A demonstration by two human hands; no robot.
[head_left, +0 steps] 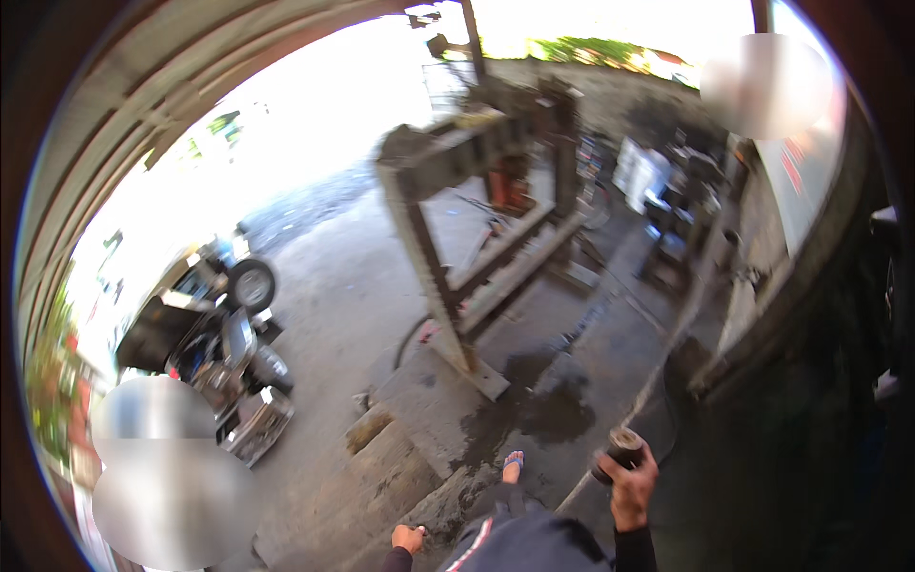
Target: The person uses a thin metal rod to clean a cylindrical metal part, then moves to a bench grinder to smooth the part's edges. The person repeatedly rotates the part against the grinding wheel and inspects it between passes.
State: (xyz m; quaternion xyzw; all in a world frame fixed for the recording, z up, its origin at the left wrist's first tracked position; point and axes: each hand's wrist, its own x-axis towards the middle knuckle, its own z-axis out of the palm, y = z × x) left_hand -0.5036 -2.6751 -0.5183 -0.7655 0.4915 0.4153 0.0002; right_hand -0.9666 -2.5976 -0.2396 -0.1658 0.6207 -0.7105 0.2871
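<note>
My right hand (632, 486) is raised in front of me at the lower right, shut on a short dark cylindrical metal part (620, 451) with a lighter ring at its end. My left hand (408, 538) hangs low by my leg, closed around something small and pale that I cannot make out. My foot (513, 466) in a blue sandal stands on the wet concrete floor just ahead.
A tall rusty steel frame press (477, 210) stands ahead on the stained concrete. A motorcycle (224, 343) with metal boxes is parked at the left. Clutter and machine parts (667, 200) line the right wall. A concrete step (381, 458) lies below me.
</note>
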